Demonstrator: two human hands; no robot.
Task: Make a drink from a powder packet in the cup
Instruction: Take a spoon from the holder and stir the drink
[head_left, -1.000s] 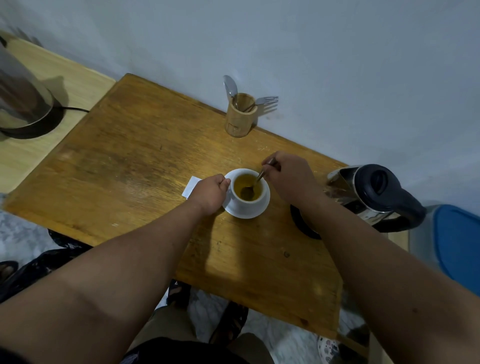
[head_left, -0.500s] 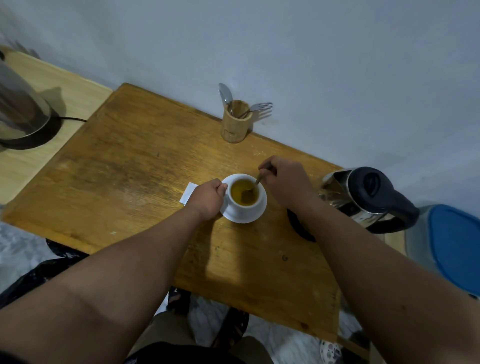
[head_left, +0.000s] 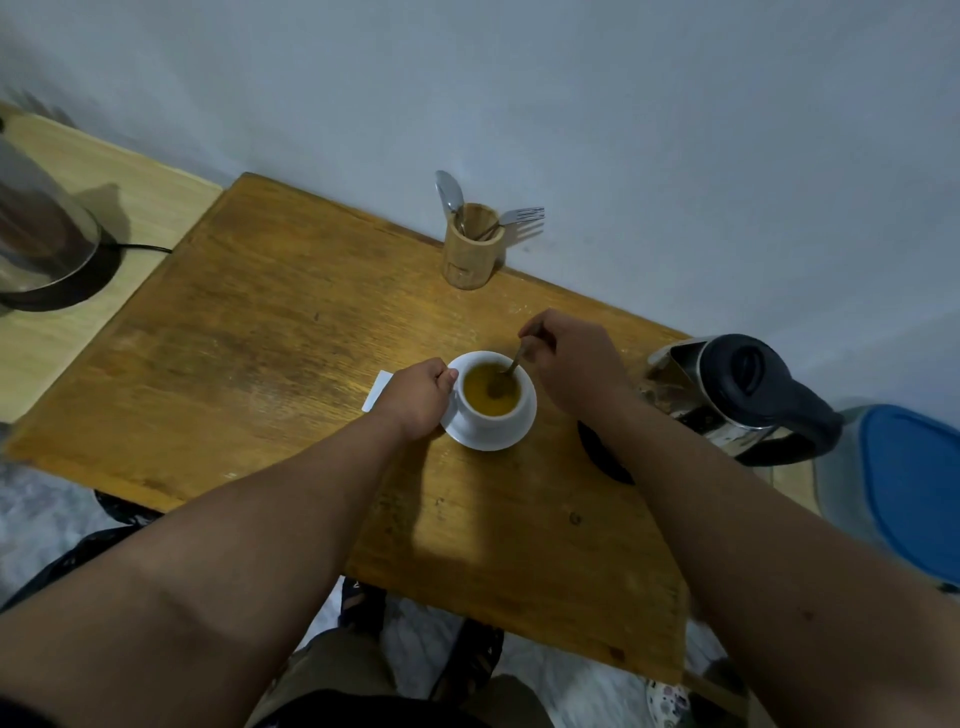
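At frame centre, the left hand (head_left: 415, 397) grips the full, fragile cup (head_left: 491, 397) by its side; the right hand (head_left: 574, 364) pinches the spoon (head_left: 511, 364).

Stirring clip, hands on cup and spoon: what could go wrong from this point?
1. The cup looks filled near its rim; brisk stirring with the spoon in the right hand could slop liquid onto the saucer.
2. The left hand holds the cup's side; a splash might scald it if the drink is hot.
3. The kettle sits beside the right forearm and could get knocked.
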